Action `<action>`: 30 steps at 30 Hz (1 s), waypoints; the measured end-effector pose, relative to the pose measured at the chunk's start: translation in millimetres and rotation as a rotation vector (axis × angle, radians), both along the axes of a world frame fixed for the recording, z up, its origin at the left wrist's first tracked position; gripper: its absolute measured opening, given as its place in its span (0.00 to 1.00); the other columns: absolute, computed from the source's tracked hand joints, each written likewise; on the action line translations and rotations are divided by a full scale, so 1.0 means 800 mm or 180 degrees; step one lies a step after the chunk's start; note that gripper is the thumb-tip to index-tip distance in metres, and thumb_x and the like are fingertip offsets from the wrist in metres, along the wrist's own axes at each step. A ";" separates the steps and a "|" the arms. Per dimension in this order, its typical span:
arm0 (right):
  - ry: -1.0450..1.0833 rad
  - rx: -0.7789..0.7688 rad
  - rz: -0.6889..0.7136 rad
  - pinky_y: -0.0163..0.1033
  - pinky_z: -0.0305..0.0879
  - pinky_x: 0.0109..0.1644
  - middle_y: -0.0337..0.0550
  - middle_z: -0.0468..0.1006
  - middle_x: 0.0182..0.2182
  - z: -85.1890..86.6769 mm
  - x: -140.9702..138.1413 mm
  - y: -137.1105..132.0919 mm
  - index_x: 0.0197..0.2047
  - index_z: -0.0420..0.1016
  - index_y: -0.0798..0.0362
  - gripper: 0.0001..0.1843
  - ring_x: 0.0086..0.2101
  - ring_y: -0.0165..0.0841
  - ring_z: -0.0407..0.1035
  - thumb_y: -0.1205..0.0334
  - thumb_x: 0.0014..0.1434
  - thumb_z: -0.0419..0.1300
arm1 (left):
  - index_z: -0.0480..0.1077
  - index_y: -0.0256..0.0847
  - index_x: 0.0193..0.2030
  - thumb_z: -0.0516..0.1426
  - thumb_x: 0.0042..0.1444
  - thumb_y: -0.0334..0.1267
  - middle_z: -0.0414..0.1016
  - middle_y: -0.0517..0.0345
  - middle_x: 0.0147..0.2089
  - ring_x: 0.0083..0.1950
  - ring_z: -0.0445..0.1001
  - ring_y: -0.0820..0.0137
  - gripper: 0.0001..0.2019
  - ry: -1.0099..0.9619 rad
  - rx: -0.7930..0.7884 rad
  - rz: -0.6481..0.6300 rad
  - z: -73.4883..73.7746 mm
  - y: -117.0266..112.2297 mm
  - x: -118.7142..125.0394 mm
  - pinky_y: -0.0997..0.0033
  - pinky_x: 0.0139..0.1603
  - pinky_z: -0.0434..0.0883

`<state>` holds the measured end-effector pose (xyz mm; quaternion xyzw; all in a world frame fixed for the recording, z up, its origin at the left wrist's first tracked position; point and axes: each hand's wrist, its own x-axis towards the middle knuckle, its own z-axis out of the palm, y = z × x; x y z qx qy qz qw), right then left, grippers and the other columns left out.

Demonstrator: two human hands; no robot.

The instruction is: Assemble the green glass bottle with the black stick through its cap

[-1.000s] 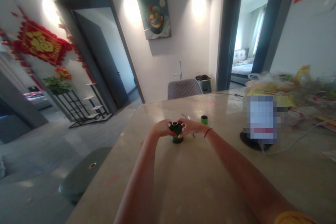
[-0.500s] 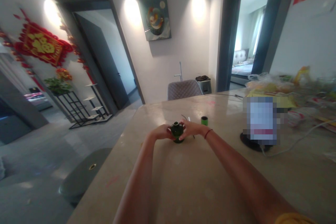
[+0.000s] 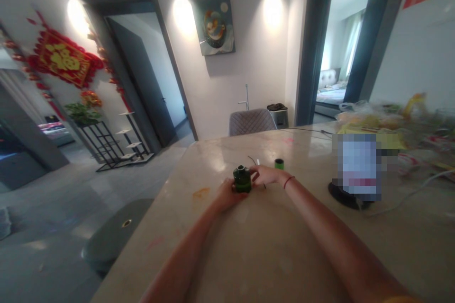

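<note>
A small dark green bottle [image 3: 242, 180] with a narrow open neck stands upright on the table. My left hand [image 3: 227, 193] wraps round its left side and lower front. Just right of the bottle is my right hand [image 3: 266, 175], its fingers bent and apart; whether the fingertips touch the bottle I cannot tell. A thin white stick [image 3: 258, 162] and a thin dark wire [image 3: 250, 158] lie behind and partly under the right hand. Beyond that hand stands a short green cylinder [image 3: 279, 164] with a dark open top.
At the right, a blurred-out screen [image 3: 359, 163] sits on a round black base [image 3: 336, 191] with a white cable. Plastic bags and packets [image 3: 369, 120] pile up behind it. A grey chair [image 3: 252, 122] faces the far edge; a green stool [image 3: 117, 232] stands left of the table [image 3: 277, 246].
My right hand has come off the bottle's neck and moved slightly right. My left hand has shifted lower round the bottle. The view has turned slightly left.
</note>
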<state>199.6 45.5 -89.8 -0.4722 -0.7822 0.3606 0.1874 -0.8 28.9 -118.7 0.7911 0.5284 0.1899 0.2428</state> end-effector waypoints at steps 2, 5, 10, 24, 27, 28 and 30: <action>-0.0640 0.0255 -0.0508 0.32 0.66 0.40 0.48 0.77 0.42 0.004 0.005 0.001 0.46 0.72 0.58 0.19 0.38 0.32 0.72 0.70 0.49 0.58 | 0.69 0.38 0.45 0.62 0.38 0.52 0.71 0.50 0.42 0.42 0.69 0.60 0.28 0.0007 0.0327 0.0275 -0.004 -0.006 0.000 0.65 0.41 0.66; -0.1212 0.0459 -0.1020 0.37 0.66 0.43 0.59 0.77 0.40 0.006 0.012 0.004 0.41 0.75 0.63 0.14 0.42 0.41 0.72 0.67 0.54 0.54 | 0.68 0.37 0.44 0.62 0.38 0.54 0.70 0.51 0.41 0.41 0.69 0.62 0.29 0.0111 0.0291 0.0385 -0.003 -0.011 0.002 0.66 0.40 0.66; -0.1671 0.0293 -0.1134 0.43 0.67 0.41 0.67 0.76 0.42 0.002 0.011 0.003 0.42 0.75 0.65 0.19 0.43 0.50 0.71 0.63 0.48 0.61 | 0.66 0.39 0.48 0.60 0.40 0.56 0.70 0.53 0.44 0.42 0.68 0.63 0.31 0.0437 0.0173 0.0435 0.004 -0.014 0.005 0.66 0.40 0.65; -0.2084 0.0219 -0.1226 0.40 0.68 0.41 0.61 0.76 0.42 0.020 0.002 -0.016 0.45 0.75 0.62 0.22 0.44 0.46 0.72 0.66 0.43 0.63 | 0.68 0.38 0.38 0.61 0.40 0.52 0.70 0.54 0.36 0.37 0.69 0.65 0.22 0.0243 0.0789 0.0447 -0.008 -0.013 0.006 0.69 0.33 0.64; -0.1955 0.0496 -0.1279 0.39 0.67 0.43 0.60 0.75 0.44 0.017 -0.008 -0.018 0.45 0.74 0.62 0.18 0.45 0.44 0.71 0.63 0.51 0.58 | 0.69 0.39 0.37 0.61 0.40 0.52 0.70 0.55 0.35 0.36 0.70 0.65 0.21 0.0232 0.0839 0.0437 -0.009 -0.013 0.005 0.70 0.32 0.63; -0.1921 0.0574 -0.1310 0.39 0.67 0.43 0.60 0.75 0.44 0.015 -0.011 -0.018 0.45 0.74 0.62 0.17 0.45 0.44 0.71 0.63 0.53 0.56 | 0.69 0.39 0.37 0.61 0.40 0.52 0.70 0.56 0.35 0.36 0.70 0.66 0.22 0.0219 0.0841 0.0433 -0.009 -0.013 0.005 0.70 0.32 0.63; -0.1877 0.0716 -0.1416 0.38 0.66 0.44 0.59 0.75 0.44 0.012 -0.015 -0.019 0.46 0.73 0.62 0.17 0.46 0.42 0.70 0.64 0.56 0.53 | 0.69 0.39 0.37 0.62 0.39 0.52 0.70 0.56 0.34 0.36 0.70 0.66 0.22 0.0189 0.0859 0.0441 -0.010 -0.013 0.005 0.70 0.33 0.64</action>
